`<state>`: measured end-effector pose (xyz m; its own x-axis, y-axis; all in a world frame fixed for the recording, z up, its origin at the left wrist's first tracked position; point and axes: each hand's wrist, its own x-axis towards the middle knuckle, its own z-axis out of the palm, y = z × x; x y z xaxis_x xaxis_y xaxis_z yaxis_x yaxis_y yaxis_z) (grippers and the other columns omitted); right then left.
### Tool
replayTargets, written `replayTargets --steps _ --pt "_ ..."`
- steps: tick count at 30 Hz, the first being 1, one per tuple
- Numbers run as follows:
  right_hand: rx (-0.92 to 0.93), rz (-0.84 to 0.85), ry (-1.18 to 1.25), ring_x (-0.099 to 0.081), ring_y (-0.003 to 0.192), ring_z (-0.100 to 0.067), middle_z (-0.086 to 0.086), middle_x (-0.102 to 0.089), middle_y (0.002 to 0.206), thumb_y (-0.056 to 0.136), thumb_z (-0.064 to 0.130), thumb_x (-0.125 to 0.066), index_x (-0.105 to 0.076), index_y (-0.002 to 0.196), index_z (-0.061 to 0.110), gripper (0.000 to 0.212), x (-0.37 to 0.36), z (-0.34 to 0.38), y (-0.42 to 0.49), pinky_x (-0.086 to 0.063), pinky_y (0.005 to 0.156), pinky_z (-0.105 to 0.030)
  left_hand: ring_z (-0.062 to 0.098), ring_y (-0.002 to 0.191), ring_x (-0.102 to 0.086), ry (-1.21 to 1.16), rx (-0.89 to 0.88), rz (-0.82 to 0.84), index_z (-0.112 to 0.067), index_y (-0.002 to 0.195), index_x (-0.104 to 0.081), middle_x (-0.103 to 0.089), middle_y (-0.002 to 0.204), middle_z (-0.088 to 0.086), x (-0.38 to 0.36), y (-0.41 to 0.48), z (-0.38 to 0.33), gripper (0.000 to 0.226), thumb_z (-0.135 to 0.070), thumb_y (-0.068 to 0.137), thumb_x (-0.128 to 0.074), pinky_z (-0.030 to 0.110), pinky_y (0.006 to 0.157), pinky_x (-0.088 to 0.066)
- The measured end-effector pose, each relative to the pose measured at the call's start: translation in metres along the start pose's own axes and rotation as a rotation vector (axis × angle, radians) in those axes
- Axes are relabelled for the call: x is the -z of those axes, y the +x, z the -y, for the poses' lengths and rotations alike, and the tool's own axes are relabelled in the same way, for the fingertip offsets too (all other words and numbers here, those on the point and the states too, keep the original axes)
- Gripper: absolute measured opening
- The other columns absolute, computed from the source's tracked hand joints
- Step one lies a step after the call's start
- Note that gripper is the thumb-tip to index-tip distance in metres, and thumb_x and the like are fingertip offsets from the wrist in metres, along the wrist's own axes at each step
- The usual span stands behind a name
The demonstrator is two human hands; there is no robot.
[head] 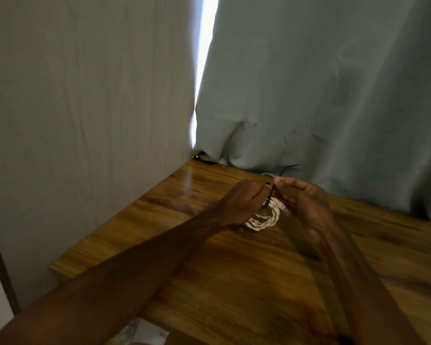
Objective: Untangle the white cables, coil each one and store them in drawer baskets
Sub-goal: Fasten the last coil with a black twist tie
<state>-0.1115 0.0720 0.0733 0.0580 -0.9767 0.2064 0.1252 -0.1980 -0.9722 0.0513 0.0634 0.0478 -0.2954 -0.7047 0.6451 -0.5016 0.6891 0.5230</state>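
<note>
A coiled white cable point(264, 220) hangs between both hands just above the wooden table point(209, 270). My left hand point(244, 200) grips the coil's left side with fingers curled round it. My right hand point(301, 200) pinches a thin dark tie point(271, 195) at the top of the coil, thumb and forefinger together. A dark strand point(288, 168) sticks up behind the right hand, and a bit of pale cable point(266, 174) shows on the table beyond the fingers. No drawer basket is in view.
A grey-green curtain point(321, 95) hangs along the table's far edge, with a bright gap of light point(204, 70) beside a pale wall point(85, 108) on the left. A white paper or packet point(144, 332) lies at the table's near edge.
</note>
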Motion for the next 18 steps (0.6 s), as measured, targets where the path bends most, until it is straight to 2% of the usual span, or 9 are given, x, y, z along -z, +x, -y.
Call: replayTargets --steps 3,5,6,7,8,10,13,16,18 --pt "-0.038 0.034 0.022 -0.074 0.085 -0.027 -0.019 -0.077 0.098 0.087 0.023 -0.076 -0.076 0.101 0.003 0.024 -0.001 -0.004 0.0 -0.061 0.082 -0.04 0.015 0.06 -0.049 0.113 0.012 -0.011 0.001 0.089 -0.067 -0.059 0.067 0.004 0.002 0.002 -0.005 0.042 -0.019 0.11 -0.036 0.034 0.062 -0.042" --pt "-0.053 0.022 -0.001 -0.073 0.087 -0.03 -0.018 -0.077 0.096 0.089 0.022 -0.072 -0.076 0.101 0.003 0.023 -0.001 -0.006 0.0 -0.06 0.083 -0.04 0.004 0.058 -0.042 0.205 -0.057 -0.081 -0.002 0.091 -0.066 -0.05 0.064 -0.01 -0.002 0.003 -0.001 0.04 -0.021 0.109 -0.037 0.032 0.064 -0.038" --pt "-0.062 0.008 -0.027 -0.073 0.088 -0.031 -0.016 -0.078 0.096 0.09 0.021 -0.07 -0.076 0.101 0.003 0.021 0.0 -0.006 0.001 -0.06 0.081 -0.039 0.003 0.059 -0.042 0.251 -0.112 -0.129 -0.002 0.093 -0.067 -0.05 0.065 -0.01 -0.002 0.002 0.0 0.037 -0.02 0.109 -0.038 0.034 0.064 -0.038" --pt "-0.069 -0.001 -0.053 -0.073 0.092 -0.033 -0.016 -0.078 0.097 0.091 0.021 -0.069 -0.077 0.101 0.004 0.021 0.0 -0.007 0.001 -0.06 0.083 -0.042 0.007 0.059 -0.046 0.295 -0.164 -0.155 -0.001 0.093 -0.067 -0.054 0.068 -0.006 0.001 0.001 -0.005 0.033 -0.015 0.109 -0.042 0.036 0.061 -0.038" --pt "-0.072 0.003 -0.079 -0.073 0.096 -0.036 -0.018 -0.078 0.099 0.091 0.023 -0.069 -0.077 0.101 0.005 0.022 0.0 -0.009 0.001 -0.058 0.088 -0.047 0.015 0.06 -0.051 0.326 -0.215 -0.099 0.0 0.093 -0.068 -0.059 0.072 0.002 0.001 -0.002 -0.005 0.026 -0.009 0.107 -0.048 0.037 0.057 -0.039" --pt "-0.081 0.013 -0.127 -0.073 0.099 -0.037 -0.018 -0.077 0.099 0.089 0.025 -0.069 -0.078 0.099 0.006 0.023 -0.002 -0.01 0.001 -0.056 0.093 -0.052 0.025 0.059 -0.055 0.46 -0.348 -0.157 0.004 0.091 -0.069 -0.063 0.075 0.014 -0.004 -0.003 0.004 0.015 -0.002 0.099 -0.058 0.036 0.047 -0.04" --pt "-0.145 -0.017 -0.094 -0.075 0.088 -0.029 -0.018 -0.078 0.096 0.088 0.015 -0.066 -0.078 0.097 0.003 0.019 -0.002 -0.01 0.002 -0.06 0.08 -0.039 0.028 0.056 -0.056 0.647 -0.461 -0.192 0.007 0.094 -0.068 -0.063 0.077 0.018 -0.008 0.002 0.008 0.011 -0.003 0.093 -0.064 0.032 0.045 -0.036" --pt "-0.244 -0.029 -0.055 -0.074 0.068 -0.02 -0.016 -0.077 0.08 0.091 0.008 -0.056 -0.074 0.084 0.0 0.02 -0.001 -0.011 0.003 -0.061 0.065 -0.029 0.029 0.053 -0.057 0.75 -0.444 -0.17 0.006 0.092 -0.068 -0.064 0.076 0.019 -0.009 0.003 0.001 0.012 -0.005 0.09 -0.064 0.029 0.044 -0.032" --pt "-0.31 -0.045 0.011 -0.072 0.059 -0.015 -0.01 -0.075 0.07 0.095 0.006 -0.049 -0.072 0.083 -0.001 0.027 0.002 -0.013 0.005 -0.06 0.053 -0.024 0.027 0.052 -0.057 0.686 -0.387 -0.175 0.002 0.086 -0.065 -0.062 0.073 0.017 -0.01 0.003 -0.007 0.016 -0.006 0.095 -0.055 0.029 0.043 -0.034"
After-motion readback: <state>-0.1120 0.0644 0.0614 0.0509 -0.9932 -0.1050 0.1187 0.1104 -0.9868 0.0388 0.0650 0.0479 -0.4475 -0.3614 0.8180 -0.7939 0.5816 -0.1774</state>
